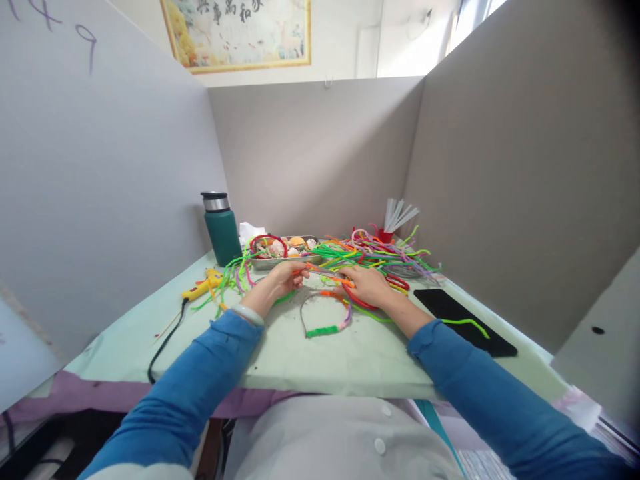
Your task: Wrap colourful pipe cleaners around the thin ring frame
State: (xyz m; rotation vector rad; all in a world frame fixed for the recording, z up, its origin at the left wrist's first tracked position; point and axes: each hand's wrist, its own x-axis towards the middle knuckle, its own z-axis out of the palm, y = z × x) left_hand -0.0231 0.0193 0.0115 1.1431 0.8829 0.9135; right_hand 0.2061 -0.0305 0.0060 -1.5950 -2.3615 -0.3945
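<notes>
My left hand is closed, its fingertips pinching an orange pipe cleaner. My right hand is wrapped round a pair of scissors, whose grey blades point left toward my left fingertips; red loops show under and beside this hand. The orange strand runs along the blades, and its other end shows by my right fingers. Below both hands a headband lies on the table, wound in part with green, pink, purple and orange pipe cleaner; its left side is bare.
A heap of coloured pipe cleaners lies behind my hands, beside a metal tray of shells. On the left are a green bottle and a yellow glue gun with its cord. A black phone and a red cup of glue sticks are right.
</notes>
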